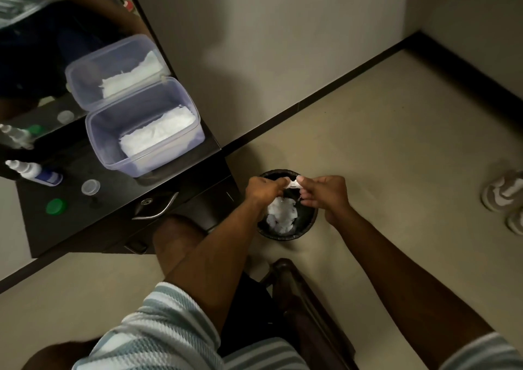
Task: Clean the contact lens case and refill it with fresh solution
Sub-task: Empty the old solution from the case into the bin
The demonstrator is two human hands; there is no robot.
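While both arms reach out over the floor, I note the contact lens case [293,184], a small white item, held between the left hand [261,190] and the right hand [325,195], directly above the black waste bin [307,226]. Left fingers are curled around one end; right thumb and fingertips pinch the other. Crumpled white tissue [281,216] lies inside the bin. On the dark counter [119,199], a clear plastic tub [145,132] contains folded white tissues; nearby sit the solution bottle [35,171], a clear cap [90,187] and a green cap [56,206].
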